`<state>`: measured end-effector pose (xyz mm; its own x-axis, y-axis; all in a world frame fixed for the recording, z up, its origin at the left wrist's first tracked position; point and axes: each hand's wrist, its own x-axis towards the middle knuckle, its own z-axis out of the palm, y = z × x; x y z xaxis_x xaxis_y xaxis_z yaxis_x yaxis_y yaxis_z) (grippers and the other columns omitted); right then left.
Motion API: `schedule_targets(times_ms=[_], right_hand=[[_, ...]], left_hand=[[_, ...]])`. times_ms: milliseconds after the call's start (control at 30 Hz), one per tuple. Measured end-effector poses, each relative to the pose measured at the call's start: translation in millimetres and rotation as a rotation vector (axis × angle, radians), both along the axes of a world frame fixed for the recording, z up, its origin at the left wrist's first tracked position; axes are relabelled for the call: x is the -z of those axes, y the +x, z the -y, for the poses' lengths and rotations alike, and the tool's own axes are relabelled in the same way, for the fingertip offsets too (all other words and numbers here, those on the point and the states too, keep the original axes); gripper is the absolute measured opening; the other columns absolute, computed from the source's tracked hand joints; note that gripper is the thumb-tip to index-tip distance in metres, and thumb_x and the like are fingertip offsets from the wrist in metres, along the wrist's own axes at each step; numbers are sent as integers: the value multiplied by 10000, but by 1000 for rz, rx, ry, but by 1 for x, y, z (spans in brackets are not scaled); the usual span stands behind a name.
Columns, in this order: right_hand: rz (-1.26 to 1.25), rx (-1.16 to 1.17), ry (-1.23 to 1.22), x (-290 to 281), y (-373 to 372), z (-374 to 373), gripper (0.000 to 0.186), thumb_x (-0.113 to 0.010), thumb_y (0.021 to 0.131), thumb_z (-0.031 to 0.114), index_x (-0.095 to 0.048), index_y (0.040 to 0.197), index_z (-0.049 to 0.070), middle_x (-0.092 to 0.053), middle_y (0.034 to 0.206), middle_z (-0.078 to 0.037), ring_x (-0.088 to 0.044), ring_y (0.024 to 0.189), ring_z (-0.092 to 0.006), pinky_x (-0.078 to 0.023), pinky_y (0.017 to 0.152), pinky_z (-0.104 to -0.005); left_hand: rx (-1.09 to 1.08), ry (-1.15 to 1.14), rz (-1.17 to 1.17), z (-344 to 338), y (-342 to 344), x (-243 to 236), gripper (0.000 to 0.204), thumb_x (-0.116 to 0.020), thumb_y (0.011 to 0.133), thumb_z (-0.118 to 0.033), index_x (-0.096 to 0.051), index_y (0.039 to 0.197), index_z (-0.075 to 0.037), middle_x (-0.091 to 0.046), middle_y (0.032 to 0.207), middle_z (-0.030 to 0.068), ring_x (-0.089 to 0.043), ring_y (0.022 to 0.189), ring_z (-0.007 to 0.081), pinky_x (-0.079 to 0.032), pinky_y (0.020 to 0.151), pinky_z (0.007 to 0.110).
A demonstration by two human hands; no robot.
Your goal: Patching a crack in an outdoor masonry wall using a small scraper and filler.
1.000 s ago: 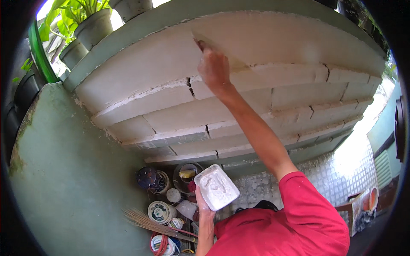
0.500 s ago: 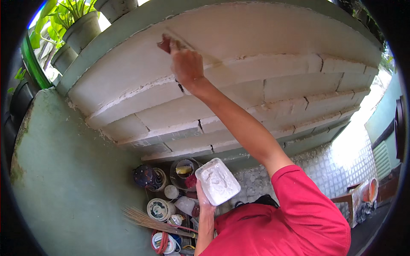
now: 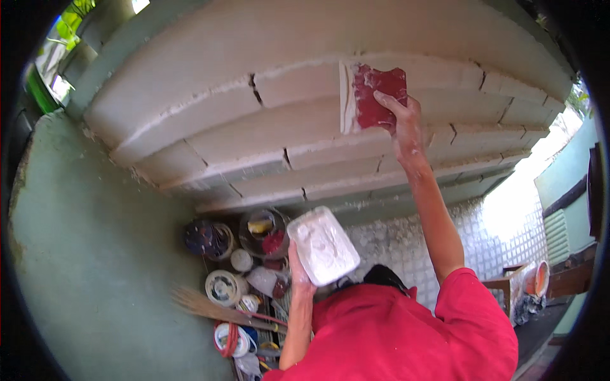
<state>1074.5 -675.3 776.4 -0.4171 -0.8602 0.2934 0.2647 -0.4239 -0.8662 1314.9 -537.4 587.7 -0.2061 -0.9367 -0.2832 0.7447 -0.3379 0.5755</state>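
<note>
My right hand [image 3: 405, 120] is raised and presses a flat red spreader [image 3: 376, 96] against the white block wall [image 3: 267, 127], beside a vertical joint in an upper course. My left hand [image 3: 298, 274] is low, near my chest, and holds up a white tub [image 3: 323, 245] filled with white paste. Both forearms come out of red sleeves.
A green plastered wall [image 3: 82, 254] closes the left side. On the floor below stand several paint cans and buckets [image 3: 244, 254] and a straw broom [image 3: 210, 306]. White tiled floor [image 3: 502, 235] lies to the right, with a bucket [image 3: 540, 278] at its far edge.
My right hand has swept the red spreader from the upper left of the wall to the right, onto the block beside the vertical joint. The tub stays held low.
</note>
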Motion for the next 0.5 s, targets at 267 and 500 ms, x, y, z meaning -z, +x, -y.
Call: schedule_targets(times_ms=[267,500], right_hand=[[-188,-197,376,63,-8,-83,190,-650,833,212,-642,904,35,-648,768,-13,-572,606,-82,-399,485,-231],[-486,-407,547,78,-20,-108,217,-617,863,177,-639,970,-11,-650,792,-40,-569,634,-85,-449,501,-240]], left_hand=[[48,-2,13,24,-33,-23,638,-294,990,-512,-394,1390,-25,-553,1287,152,-603,1110,271,-513,949,412],[58,-21,0,31,-56,-4,586,-323,1005,-464,-410,1367,-12,-564,1258,147,-604,1096,240,-493,964,394]])
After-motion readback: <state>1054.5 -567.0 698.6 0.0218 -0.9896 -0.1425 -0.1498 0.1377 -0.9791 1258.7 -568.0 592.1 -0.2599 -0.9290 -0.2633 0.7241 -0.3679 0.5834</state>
